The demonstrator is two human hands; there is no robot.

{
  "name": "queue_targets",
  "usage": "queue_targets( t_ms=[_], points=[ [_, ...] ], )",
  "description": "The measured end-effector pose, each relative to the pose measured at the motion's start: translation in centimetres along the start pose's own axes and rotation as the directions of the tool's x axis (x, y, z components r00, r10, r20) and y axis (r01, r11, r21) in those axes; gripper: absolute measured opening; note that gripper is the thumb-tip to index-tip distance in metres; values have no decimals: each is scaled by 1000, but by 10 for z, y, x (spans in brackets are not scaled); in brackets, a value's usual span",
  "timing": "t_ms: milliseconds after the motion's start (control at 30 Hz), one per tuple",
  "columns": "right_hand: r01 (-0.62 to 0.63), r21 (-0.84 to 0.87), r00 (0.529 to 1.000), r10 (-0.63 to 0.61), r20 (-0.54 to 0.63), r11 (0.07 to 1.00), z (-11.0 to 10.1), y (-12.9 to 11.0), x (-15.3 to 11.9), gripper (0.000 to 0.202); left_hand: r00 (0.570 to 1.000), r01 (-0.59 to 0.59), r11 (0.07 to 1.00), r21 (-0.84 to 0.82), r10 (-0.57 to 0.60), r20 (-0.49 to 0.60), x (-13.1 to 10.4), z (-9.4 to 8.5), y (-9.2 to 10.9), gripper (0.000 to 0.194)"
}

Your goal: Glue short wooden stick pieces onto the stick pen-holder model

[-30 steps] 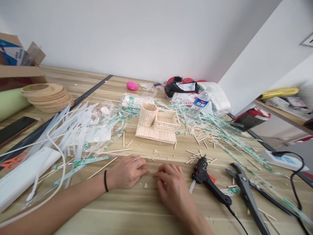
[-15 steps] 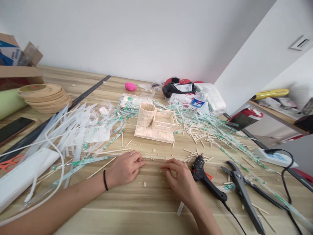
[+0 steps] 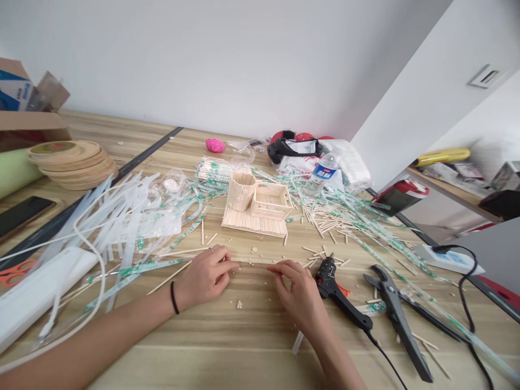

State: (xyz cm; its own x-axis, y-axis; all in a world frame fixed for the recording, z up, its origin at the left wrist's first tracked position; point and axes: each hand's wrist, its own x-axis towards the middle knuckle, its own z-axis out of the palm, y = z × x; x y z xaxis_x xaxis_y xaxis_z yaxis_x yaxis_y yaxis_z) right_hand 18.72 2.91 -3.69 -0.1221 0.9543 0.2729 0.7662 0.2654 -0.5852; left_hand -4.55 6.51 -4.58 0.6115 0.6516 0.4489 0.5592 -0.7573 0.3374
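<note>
My left hand [image 3: 208,275], with a ring and a black band at the wrist, rests on the table. Its index finger points right beside tiny cut stick bits, the thumb apart below it; I see nothing held. Opposite it, my right hand [image 3: 296,287] lies low with index finger stretched left and thumb apart, also with nothing visible in it. Small pale bits [image 3: 239,305] lie between the hands. Beyond them stands a model of wooden sticks [image 3: 255,225], with a round tower [image 3: 241,194] and a rectangular railed box [image 3: 270,203] on a flat stick base.
A black hot glue gun [image 3: 331,281] lies right of my right hand, then a cutter tool [image 3: 396,309]. Loose sticks [image 3: 325,222], green-printed wrappers and a water bottle [image 3: 324,173] lie behind. Clear glue sticks [image 3: 122,216], a white power strip [image 3: 49,292] and orange scissors [image 3: 18,273] are left.
The view has shifted slightly, so things at the right appear a little further left. Both hands stay nearly in place; the model has not moved on the table.
</note>
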Motion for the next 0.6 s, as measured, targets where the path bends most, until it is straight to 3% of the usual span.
queue_targets(
  t_ms=[400, 533, 600],
  points=[
    [22, 14, 1000, -22, 3, 1000, 7, -10, 0, 17, 997, 50, 994, -101, -56, -53, 2, 1, -2, 32],
    [-14, 33, 998, 16, -58, 999, 4, -7, 1, 19, 980, 176, 945, -274, -195, -43, 6, -6, 0, 27],
    [-20, 51, 995, 25, -93, 998, 0, -9, 2, 22, 943, 290, 820, -494, -332, 3, 10, -12, 6, 27]
  ],
)
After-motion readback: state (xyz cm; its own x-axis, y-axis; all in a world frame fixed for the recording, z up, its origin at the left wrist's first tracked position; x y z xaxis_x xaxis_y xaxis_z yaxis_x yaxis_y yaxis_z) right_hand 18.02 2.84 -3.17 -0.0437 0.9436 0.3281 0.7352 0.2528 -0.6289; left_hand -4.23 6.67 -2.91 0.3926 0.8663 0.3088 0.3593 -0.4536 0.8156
